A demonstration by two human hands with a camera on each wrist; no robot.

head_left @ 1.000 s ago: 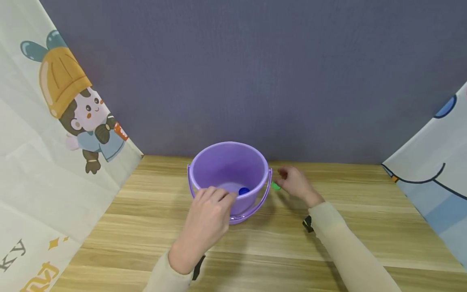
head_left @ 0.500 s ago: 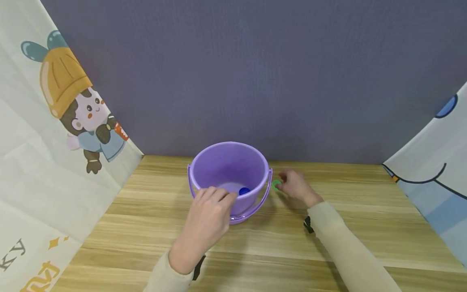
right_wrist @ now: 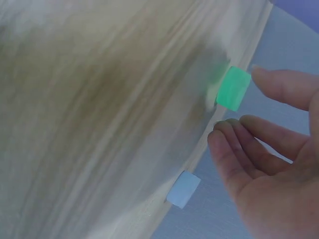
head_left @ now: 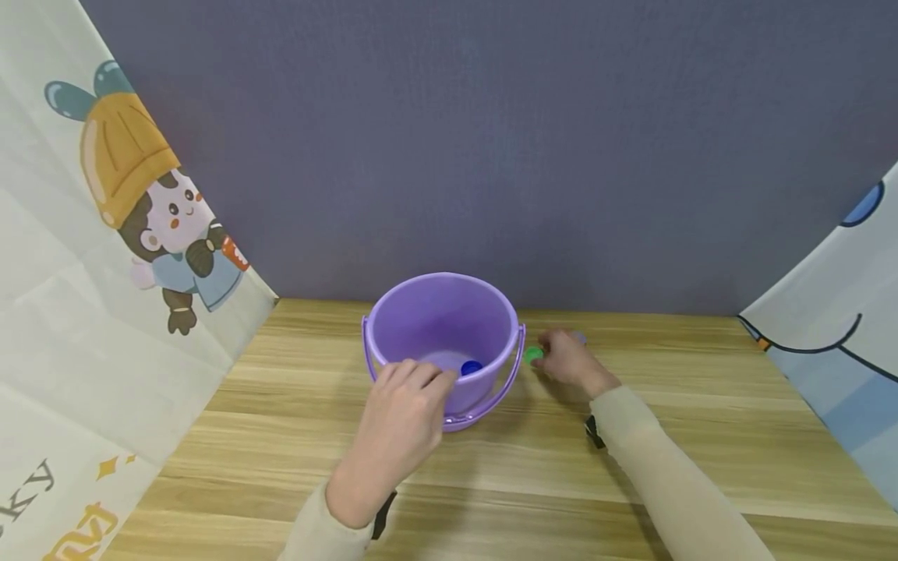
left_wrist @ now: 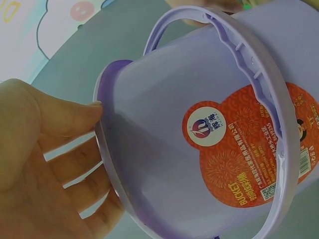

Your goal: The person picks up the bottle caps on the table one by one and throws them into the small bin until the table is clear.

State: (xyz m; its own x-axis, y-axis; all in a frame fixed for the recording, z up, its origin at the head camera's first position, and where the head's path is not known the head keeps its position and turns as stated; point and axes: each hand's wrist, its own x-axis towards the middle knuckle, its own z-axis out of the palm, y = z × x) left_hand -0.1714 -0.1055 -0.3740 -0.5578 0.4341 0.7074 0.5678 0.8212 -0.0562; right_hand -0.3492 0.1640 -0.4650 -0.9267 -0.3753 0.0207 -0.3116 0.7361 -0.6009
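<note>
My left hand (head_left: 407, 409) grips the near rim of a purple bucket (head_left: 442, 312), thumb on one side and fingers on the other, as the left wrist view shows. A dark blue bottle cap (head_left: 471, 367) lies inside on the bucket's floor. To the right of the bucket, my right hand (head_left: 567, 360) is beside a green bottle cap (right_wrist: 233, 88) on the table. In the right wrist view the thumb is close to the green cap, and the fingers, loosely bent, hold nothing. A pale blue cap (right_wrist: 183, 189) sits farther along, mostly hidden by the hand in the head view.
The wood-grain table (head_left: 295, 467) ends at a dark grey wall (head_left: 449, 140) behind the bucket. Printed cloths hang at the left and right. The bucket's handle (left_wrist: 279, 94) hangs down its near side, above a red label (left_wrist: 234, 159).
The green cap's outline has changed from a solid patch to an open ring shape beside my right fingers. The pale blue cap has come into view behind that hand. My left hand keeps its place.
</note>
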